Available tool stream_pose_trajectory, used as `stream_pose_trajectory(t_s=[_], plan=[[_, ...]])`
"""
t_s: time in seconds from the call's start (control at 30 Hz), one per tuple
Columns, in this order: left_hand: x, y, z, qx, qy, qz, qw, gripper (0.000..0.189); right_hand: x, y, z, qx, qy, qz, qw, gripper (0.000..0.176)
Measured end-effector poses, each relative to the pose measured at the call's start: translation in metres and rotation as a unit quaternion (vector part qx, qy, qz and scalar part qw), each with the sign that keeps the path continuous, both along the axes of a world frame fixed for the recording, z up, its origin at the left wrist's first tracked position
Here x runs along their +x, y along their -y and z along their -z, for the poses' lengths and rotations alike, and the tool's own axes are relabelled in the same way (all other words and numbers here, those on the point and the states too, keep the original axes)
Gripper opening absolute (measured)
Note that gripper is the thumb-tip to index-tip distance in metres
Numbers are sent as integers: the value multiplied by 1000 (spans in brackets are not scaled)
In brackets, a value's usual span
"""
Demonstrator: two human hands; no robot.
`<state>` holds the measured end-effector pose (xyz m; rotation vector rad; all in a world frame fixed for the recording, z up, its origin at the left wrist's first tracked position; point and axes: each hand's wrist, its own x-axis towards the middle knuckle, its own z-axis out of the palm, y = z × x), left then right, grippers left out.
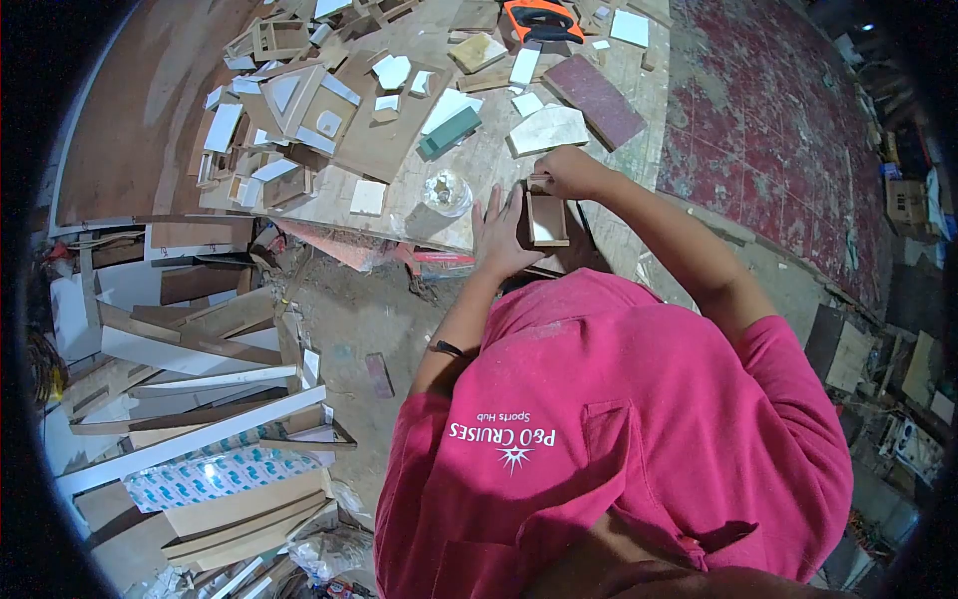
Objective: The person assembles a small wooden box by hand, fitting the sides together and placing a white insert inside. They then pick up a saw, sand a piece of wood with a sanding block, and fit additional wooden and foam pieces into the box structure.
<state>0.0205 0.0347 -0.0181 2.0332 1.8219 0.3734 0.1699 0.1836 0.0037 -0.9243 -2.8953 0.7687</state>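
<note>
A small open wooden box (548, 241) with a white inner face lies at the near edge of the worktable, between my two hands. My left hand (502, 234) rests against the box's left side with its fingers spread. At the box's far end my right hand (565, 174) is closed, its fingers curled at the top edge; whatever they pinch is too small to make out. Just left of my left hand stands a clear round container (446, 193). A green block (449, 134) lies beyond it, and a white-faced wooden piece (549, 131) is just past my right hand.
Wooden frames and offcuts (289, 105) pile up on the table's left part. An orange-handled saw (542, 20) lies at the far edge, near a dark red board (596, 101). Long boards (200, 349) are stacked at lower left. A worn red surface (758, 150) extends on the right.
</note>
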Motion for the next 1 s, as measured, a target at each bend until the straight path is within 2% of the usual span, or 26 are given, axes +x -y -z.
stream_pose_trajectory(t_s=[0.13,0.2,0.43,0.5,0.63,0.73,0.93,0.97,1.0], plan=[[2,0,0,16,6,-3,1000,118,4,2,-5,-2,-18,-13,1000,14],[2,0,1,16,3,-1,1000,118,5,3,-5,-51,-68,-30,996,14],[3,-1,0,16,-4,-7,1000,118,6,-3,2,-50,-64,-58,995,19],[5,-2,-2,5,-9,-11,1000,118,5,-9,3,-160,4,-39,986,20],[8,-4,-5,-11,-12,-35,999,119,12,-17,6,-183,-11,-45,982,21],[5,-5,-6,-31,-21,-13,999,119,14,-19,8,-272,-1,17,962,23],[5,-4,-3,1,-1,-16,1000,119,7,-11,2,-250,6,74,965,24],[5,-4,-2,1,0,-16,1000,119,6,-12,2,-250,6,74,965,24],[5,-4,-3,-5,-5,-18,1000,120,5,-15,3,-224,34,30,974,24]])
